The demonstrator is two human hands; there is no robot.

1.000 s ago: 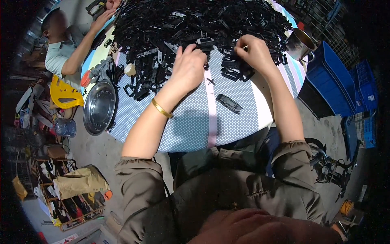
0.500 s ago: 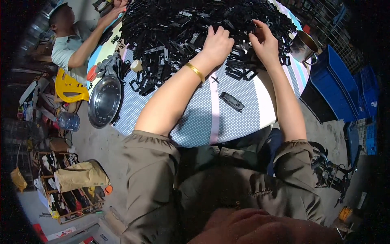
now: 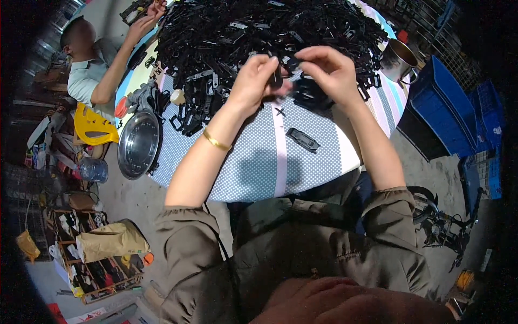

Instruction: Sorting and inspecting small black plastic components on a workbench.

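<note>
My left hand (image 3: 252,82) is closed on an upright black plastic part (image 3: 277,77), gripped between thumb and fingers. Close beside it, my right hand (image 3: 333,75) pinches a small dark piece (image 3: 293,63) at its fingertips; its shape is blurred. Both hands are over the near edge of a large heap of black plastic parts (image 3: 216,38). Below them on the patterned tabletop (image 3: 253,162) lies one long black part (image 3: 303,140). A small black cross-shaped piece (image 3: 279,112) lies nearer my left hand.
A shiny metal bowl (image 3: 139,144) sits at the table's left edge, a metal mug (image 3: 400,60) at the right. Blue crates (image 3: 445,110) stand beyond the mug. A co-worker (image 3: 89,67) sits at the far left near a yellow stool (image 3: 93,125).
Both hands have drawn closer together, off the heap. My left hand now holds a black part upright, and my right hand has moved left toward it with its fingertips closed.
</note>
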